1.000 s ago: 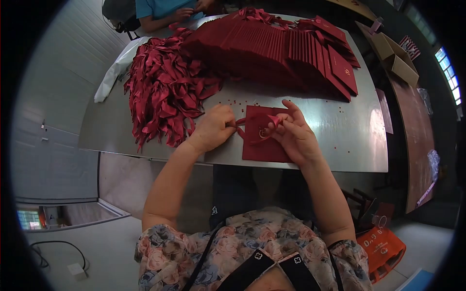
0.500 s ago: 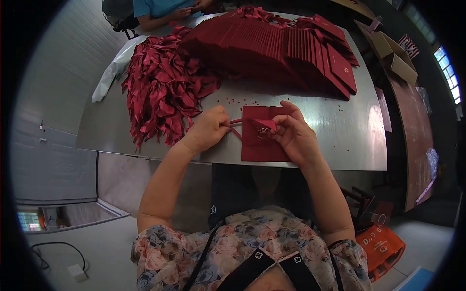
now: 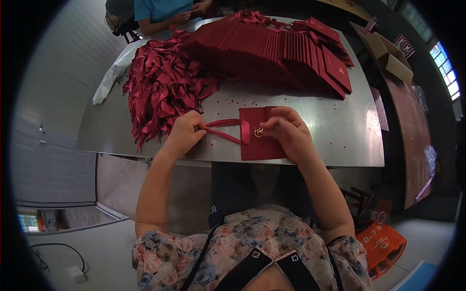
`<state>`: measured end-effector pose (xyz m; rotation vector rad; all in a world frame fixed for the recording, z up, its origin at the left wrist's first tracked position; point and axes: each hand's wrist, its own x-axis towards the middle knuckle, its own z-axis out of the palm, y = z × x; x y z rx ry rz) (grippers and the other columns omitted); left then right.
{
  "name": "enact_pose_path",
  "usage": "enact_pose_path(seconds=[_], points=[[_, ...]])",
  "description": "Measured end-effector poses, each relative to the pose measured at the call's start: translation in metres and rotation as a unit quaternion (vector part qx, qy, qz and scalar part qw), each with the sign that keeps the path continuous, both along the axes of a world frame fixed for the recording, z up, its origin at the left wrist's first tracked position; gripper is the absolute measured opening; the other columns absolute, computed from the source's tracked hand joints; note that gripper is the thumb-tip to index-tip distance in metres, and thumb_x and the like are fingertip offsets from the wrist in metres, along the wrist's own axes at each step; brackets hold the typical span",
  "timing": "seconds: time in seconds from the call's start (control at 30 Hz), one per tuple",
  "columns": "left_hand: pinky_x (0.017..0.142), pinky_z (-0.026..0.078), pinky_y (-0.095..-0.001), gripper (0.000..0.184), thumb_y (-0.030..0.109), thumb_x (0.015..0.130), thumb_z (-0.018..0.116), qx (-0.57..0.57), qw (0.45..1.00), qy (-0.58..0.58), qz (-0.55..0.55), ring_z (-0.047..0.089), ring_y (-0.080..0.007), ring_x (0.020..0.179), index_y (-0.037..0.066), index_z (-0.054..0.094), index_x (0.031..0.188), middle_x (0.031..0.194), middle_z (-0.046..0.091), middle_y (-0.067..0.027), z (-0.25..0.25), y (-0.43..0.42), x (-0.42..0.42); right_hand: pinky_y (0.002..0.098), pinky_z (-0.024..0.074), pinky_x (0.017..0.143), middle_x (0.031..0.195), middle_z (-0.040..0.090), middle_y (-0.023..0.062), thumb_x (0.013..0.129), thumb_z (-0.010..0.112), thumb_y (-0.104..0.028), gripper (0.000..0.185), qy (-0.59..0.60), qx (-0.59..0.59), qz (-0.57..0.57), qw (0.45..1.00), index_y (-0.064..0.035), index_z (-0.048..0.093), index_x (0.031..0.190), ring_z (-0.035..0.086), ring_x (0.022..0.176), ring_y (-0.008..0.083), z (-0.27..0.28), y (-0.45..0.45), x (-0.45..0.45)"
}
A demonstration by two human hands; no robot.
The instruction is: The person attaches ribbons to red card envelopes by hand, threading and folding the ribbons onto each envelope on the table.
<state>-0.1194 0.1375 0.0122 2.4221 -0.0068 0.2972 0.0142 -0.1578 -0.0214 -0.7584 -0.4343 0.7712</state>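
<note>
A small dark red bag (image 3: 253, 145) with a gold mark lies flat near the table's front edge. From its left side a red ribbon (image 3: 224, 123) runs out in a loop. My left hand (image 3: 185, 132) pinches the far end of that loop, left of the bag. Over the bag's right part is my right hand (image 3: 290, 132), its thumb and forefinger close together near the gold mark. Whether anything is between those fingertips is too small to tell. A flat stretch of ribbon shows on the bag's face beside the left edge.
A heap of red ribbons (image 3: 162, 89) lies on the metal table (image 3: 361, 138) at the left. Long rows of red bags (image 3: 257, 46) stand across the back. Small red dots are scattered between. Behind the table is a person in blue (image 3: 167, 12). A cardboard box (image 3: 388, 56) stands right.
My left hand has moved left, drawing the ribbon loop out longer. The ribbon that stood up at my right hand's fingertips now lies flat on the bag.
</note>
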Motion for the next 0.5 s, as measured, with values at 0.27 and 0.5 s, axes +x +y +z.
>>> enact_pose_path(seconds=[0.27, 0.5], points=[[0.072, 0.050, -0.0380, 0.010, 0.000, 0.076, 0.067, 0.025, 0.998, -0.023, 0.048, 0.062, -0.0316, 0.082, -0.001, 0.065, 0.086, 0.086, 0.060, -0.0147, -0.002, -0.010, -0.007, 0.0489, 0.0355, 0.112, 0.136, 0.057, 0.0112, 0.068, 0.084, -0.016, 0.063, -0.682, -0.410, -0.137, 0.590, -0.0137, 0.063, 0.127, 0.046, 0.135, 0.0350, 0.041, -0.033, -0.053], [0.073, 0.050, -0.0354, 0.015, -0.010, 0.079, 0.054, 0.012, 0.976, -0.197, 0.094, 0.063, -0.0305, 0.083, -0.002, 0.064, 0.087, 0.091, 0.062, -0.0142, -0.014, -0.013, -0.028, 0.0437, 0.0472, 0.097, 0.121, 0.066, 0.0079, 0.069, 0.078, -0.008, 0.043, -0.750, -0.347, -0.188, 0.531, -0.0120, 0.070, 0.111, 0.062, 0.115, 0.0297, 0.033, -0.065, -0.058]])
